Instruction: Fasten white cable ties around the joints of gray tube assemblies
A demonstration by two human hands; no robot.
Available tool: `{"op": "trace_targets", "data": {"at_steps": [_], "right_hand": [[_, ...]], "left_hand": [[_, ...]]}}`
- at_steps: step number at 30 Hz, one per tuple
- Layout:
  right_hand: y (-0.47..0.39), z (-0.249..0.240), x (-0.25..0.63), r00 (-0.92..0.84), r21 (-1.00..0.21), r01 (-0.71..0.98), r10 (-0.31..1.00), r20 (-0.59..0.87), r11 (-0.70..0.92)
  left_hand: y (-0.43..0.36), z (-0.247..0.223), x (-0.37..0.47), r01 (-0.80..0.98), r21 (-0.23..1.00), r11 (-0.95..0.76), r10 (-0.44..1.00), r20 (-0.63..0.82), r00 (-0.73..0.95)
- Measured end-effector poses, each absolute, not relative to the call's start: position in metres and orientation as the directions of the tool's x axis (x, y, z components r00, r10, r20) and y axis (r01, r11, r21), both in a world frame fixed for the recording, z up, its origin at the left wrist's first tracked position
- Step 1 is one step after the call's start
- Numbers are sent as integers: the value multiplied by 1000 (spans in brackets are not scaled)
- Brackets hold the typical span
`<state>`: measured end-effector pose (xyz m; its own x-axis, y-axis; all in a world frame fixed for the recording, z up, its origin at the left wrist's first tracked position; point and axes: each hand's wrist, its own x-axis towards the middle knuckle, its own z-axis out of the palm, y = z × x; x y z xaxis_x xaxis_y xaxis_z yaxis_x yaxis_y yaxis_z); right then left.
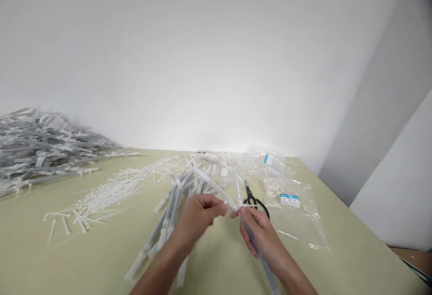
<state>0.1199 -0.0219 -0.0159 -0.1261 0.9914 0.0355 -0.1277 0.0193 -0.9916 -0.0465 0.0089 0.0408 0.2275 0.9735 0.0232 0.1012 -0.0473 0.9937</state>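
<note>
My right hand is closed around a translucent plastic tube with a branching joint near the fingertips. One end of the tube runs up and left, the other down past my wrist. Close to that joint, my left hand pinches with thumb and forefinger; what lies between them is too small to make out. A small white strip sticks out beside the right fingertips. Under and behind my left hand lie several grey tubes with white joints. Black-handled scissors rest just beyond my right hand.
A large heap of grey tube pieces fills the far left. Loose white cable ties spread between it and my left hand. Clear labelled plastic bags lie at the right. A white wall stands behind the table.
</note>
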Motion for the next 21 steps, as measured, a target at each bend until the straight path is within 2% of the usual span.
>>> {"op": "trace_targets", "data": {"at_steps": [3,7,15,21], "right_hand": [[-24,-14,120,-103,-987,-153,992,72,55],[-24,-13,122,-109,-983,-162,989,100,82],[-25,-13,126,-130,-997,-49,989,70,64],[-26,-16,122,-83,-998,40,995,52,55]], "left_hand": [[-3,34,-31,114,993,-31,952,-5,307],[-8,36,-25,142,987,-75,948,27,317],[-11,45,-28,348,919,-188,932,54,359],[-11,32,-27,393,904,-167,934,18,358]]}}
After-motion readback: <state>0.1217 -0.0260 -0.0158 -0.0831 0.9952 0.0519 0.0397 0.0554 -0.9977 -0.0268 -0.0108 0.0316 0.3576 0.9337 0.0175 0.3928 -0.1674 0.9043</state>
